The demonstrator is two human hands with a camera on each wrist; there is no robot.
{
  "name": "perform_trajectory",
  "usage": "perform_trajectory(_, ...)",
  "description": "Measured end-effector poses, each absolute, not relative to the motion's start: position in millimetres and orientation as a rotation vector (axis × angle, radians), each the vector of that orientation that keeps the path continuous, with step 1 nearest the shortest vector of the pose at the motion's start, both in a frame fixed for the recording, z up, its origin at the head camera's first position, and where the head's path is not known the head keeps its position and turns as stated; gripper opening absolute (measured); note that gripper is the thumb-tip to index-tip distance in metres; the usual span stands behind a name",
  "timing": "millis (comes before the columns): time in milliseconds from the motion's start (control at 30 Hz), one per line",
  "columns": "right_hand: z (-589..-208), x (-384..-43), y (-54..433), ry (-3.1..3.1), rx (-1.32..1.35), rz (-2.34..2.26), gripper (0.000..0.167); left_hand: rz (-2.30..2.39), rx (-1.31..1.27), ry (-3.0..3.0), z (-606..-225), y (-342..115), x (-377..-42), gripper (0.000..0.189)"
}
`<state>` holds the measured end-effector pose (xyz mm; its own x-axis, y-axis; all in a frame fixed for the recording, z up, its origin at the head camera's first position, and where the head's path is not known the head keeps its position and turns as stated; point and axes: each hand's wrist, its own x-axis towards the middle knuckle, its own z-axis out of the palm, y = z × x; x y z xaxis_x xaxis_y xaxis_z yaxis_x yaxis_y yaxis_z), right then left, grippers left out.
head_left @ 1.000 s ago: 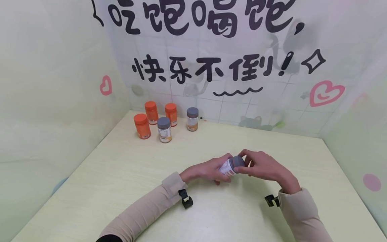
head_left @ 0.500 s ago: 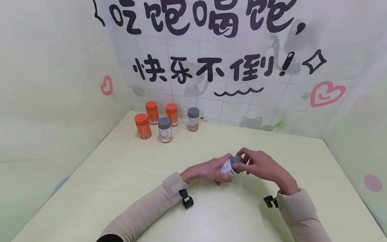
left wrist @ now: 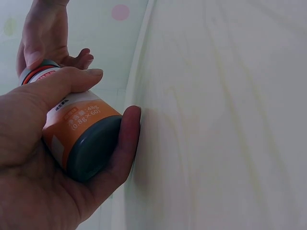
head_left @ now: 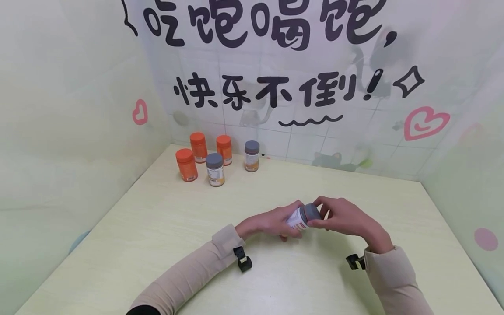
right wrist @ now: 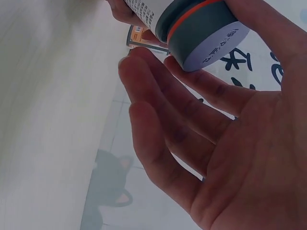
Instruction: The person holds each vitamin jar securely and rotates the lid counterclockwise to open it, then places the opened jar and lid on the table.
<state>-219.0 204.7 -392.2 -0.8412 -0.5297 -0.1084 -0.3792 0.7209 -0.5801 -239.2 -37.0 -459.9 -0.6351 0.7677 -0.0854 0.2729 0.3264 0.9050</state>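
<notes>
A pill bottle [head_left: 297, 219] with a white and orange label is tilted above the table, its grey lid [head_left: 312, 211] toward the right. My left hand [head_left: 273, 221] grips its body; in the left wrist view a finger lies along the dark base [left wrist: 93, 151]. The thumb and index finger of my right hand [head_left: 346, 216] pinch the lid at its sides. An orange-red ring [right wrist: 192, 14] shows below the lid in the right wrist view. The other right fingers extend loosely, away from the bottle.
Three orange bottles [head_left: 187, 165] and two grey-lidded bottles [head_left: 215, 170], [head_left: 251, 156] stand upright at the back left of the pale table [head_left: 157, 227]. A printed cloth wall [head_left: 354, 135] rises behind them, with side walls left and right.
The right hand has shifted back and forth slightly at the lid, its thumb now lower so more of the lid shows. The left hand and the bottle body hold nearly still.
</notes>
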Motion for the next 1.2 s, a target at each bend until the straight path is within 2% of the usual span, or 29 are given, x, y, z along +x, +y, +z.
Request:
perform_trajectory(300,-390.5,-218.1,203.3,2.657,-0.774,-0.797,0.049,1.281,0.904,2.090,-458.6,-37.7,-237.8,0.058)
perform_trajectory(667,-394.5,-216.6,197.6,2.687,-0.812,-0.885,0.033,1.261,0.935,2.091,-459.6,-38.7,-238.8,0.057)
perform_trajectory(933,-394.7,-217.0,200.7,2.648,-0.739,-0.893,0.045,1.258,0.930,2.088,-460.7,-37.5,-237.8,0.056)
perform_trajectory(1200,-391.9,-218.6,205.4,2.636,-0.716,-0.828,0.045,1.250,0.917,2.107,-459.7,-37.5,-237.3,0.058)
